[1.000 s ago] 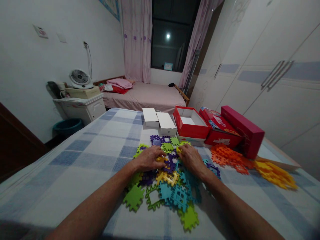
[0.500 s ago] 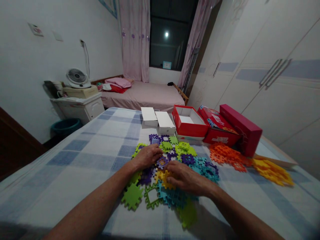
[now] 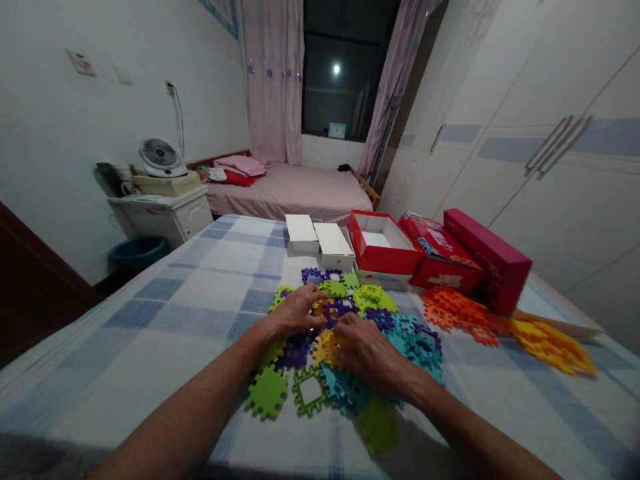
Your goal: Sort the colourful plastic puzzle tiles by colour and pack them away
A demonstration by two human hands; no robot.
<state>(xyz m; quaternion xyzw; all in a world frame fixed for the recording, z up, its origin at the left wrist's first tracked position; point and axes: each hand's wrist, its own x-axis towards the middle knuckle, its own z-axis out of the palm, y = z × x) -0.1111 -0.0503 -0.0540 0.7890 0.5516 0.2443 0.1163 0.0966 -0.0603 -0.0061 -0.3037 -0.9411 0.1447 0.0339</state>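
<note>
Both of my hands work in a pile of toothed plastic interlocking tiles. My left hand (image 3: 299, 311) is bent over the pile's middle, its thumb and fingers closed around a small orange-yellow tile (image 3: 321, 308). My right hand (image 3: 369, 345) is curled just to the right, with fingertips pressed together; whatever is in them is hidden. Under its fingers lie yellow tiles (image 3: 326, 347). A purple tile (image 3: 341, 309) sits between and just beyond the hands. Closer to me are a solid green tile (image 3: 267, 393), a green frame tile (image 3: 300, 400) and several turquoise tiles (image 3: 345, 388).
Orange tiles (image 3: 453, 308) and yellow tiles (image 3: 553, 345) form separate heaps at the right. Behind the pile stand white boxes (image 3: 334, 241), an open red box (image 3: 385, 257), a printed red box (image 3: 443, 257) and a long crimson box (image 3: 493, 257). A checked cloth (image 3: 200, 293) covers the surface.
The purple-edged tile between my hands has shifted, and an orange-yellow tile now shows at my left fingertips. My right fingers are more curled. The view has swung slightly left.
</note>
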